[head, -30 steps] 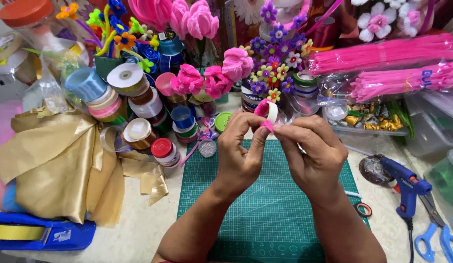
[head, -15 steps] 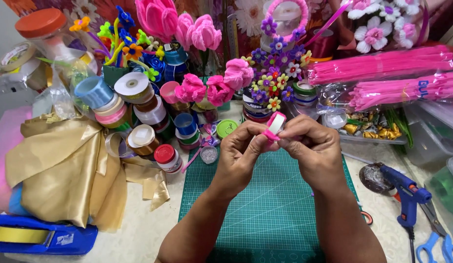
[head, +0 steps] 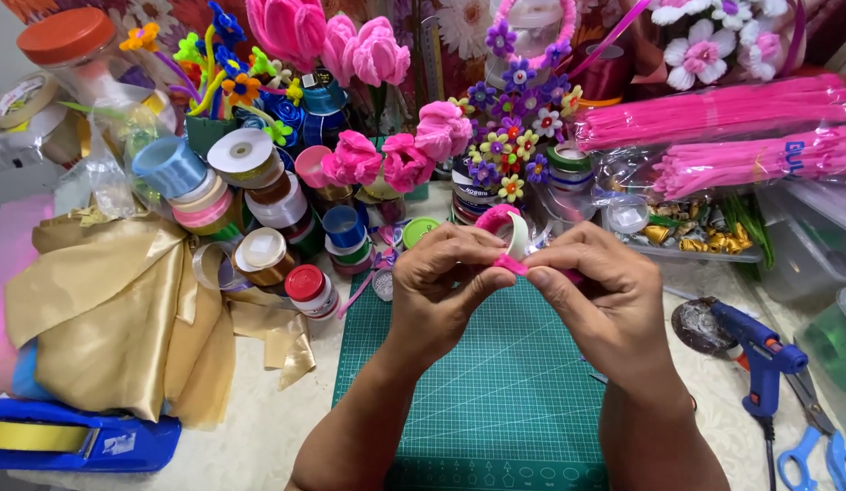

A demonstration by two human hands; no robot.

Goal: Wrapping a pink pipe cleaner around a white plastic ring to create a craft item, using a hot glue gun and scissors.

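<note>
Desk (head: 287, 436) w/ pale lace-pattern cover runs under everything. Gold satin cloth (head: 114, 318) lies heaped well to the left of the left hand. Green cutting mat (head: 496, 400) sits directly below both hands, forearms over it. 2 clear bags of pink pipe cleaners (head: 714, 114) lie up and to the right of the right hand, well apart. Craft flowers behind the hands: pink pipe-cleaner roses (head: 377, 159) just above the left hand, bunch of small purple and yellow flowers (head: 509, 155) above the gap between hands. Pile of ribbon spools (head: 250, 200) up-left of the left hand, a red-capped one nearest it. Blue tape dispenser (head: 77, 441) far lower left. Blue glue gun (head: 760, 355) right of the right hand, near but apart; blue-handled scissors (head: 819, 445) below that, at the edge.

Left hand (head: 441, 282) & right hand (head: 591, 291) meet at centre, raised over the mat's far edge. Both are closed narrow, pinching 1 pink pipe cleaner (head: 509, 264) between thumb & fingertips; it sits right between the 2 hands, a loop of it arching up just above the left hand's fingers. A small white ring-like piece (head: 518, 235) shows inside that loop; can't tell what it is.
</note>
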